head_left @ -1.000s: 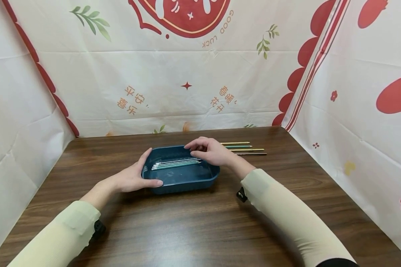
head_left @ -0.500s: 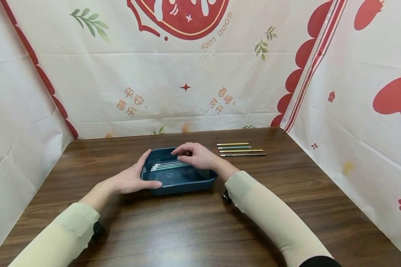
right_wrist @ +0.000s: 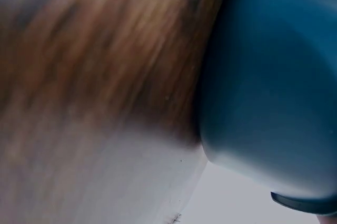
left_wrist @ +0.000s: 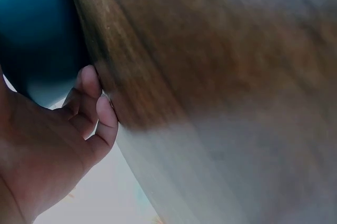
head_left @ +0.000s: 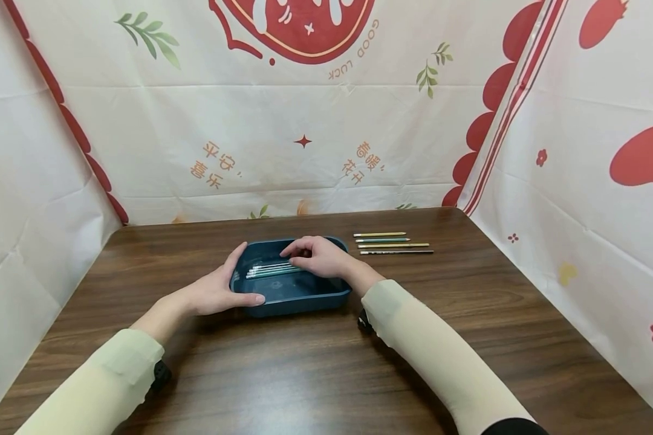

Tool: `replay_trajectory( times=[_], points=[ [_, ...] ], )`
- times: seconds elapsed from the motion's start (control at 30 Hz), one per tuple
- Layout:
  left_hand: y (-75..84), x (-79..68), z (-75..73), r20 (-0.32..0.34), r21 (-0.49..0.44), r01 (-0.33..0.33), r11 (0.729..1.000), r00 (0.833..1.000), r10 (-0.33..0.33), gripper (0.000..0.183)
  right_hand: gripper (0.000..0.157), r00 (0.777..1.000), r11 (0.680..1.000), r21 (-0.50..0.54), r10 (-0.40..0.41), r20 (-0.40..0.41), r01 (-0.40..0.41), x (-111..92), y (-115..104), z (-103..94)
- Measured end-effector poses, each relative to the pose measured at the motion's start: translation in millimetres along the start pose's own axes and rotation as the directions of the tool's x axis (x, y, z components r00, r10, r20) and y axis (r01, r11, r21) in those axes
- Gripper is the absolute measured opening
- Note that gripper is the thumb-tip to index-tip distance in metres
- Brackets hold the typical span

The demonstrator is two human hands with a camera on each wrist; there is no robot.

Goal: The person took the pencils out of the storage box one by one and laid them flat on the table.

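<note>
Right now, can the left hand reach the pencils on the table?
Probably not: the left hand holds the tray by its left end, and the tray and right hand lie between it and those pencils.

Tray (head_left: 305, 306): sitting on table (head_left: 305, 374), just right of left hand (head_left: 212, 291), which is spanning its left end.
Tray pencils (head_left: 269, 270): lying in tray, between the hands, right ends running under right hand (head_left: 323, 257).
Loose pencils (head_left: 394, 246): four lying on table, behind and right of right hand.
Backdrop (head_left: 283, 109): hanging behind both hands, past table's far edge.
</note>
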State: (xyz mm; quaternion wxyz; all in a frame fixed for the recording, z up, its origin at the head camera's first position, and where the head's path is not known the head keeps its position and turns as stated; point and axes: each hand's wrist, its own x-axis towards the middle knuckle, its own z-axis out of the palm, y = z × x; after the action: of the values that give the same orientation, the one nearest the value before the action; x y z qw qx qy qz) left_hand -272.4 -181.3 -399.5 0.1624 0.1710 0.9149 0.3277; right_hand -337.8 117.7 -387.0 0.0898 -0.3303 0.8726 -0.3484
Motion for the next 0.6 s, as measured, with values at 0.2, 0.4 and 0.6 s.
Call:
replay_trajectory(
  times=[0.2,0.4,0.6],
  points=[
    [-0.5,-1.1,0.5,0.001,-0.008,-0.002,1.000,1.000,0.002,0.133,0.030,0.997,0.999,-0.029,0.033,0.067,-0.031,0.7,1.9,3.5],
    [0.2,-2.2,0.2,0.008,-0.016,-0.003,1.000,1.000,0.003,0.132,0.034,0.992,0.997,-0.067,0.049,0.114,-0.042,1.0,3.4,4.4],
    [0.6,-2.0,0.0,0.006,-0.011,-0.003,1.000,1.000,0.003,0.132,0.034,0.987,0.992,-0.105,0.082,0.135,-0.068,1.9,3.5,5.8]
  ],
)
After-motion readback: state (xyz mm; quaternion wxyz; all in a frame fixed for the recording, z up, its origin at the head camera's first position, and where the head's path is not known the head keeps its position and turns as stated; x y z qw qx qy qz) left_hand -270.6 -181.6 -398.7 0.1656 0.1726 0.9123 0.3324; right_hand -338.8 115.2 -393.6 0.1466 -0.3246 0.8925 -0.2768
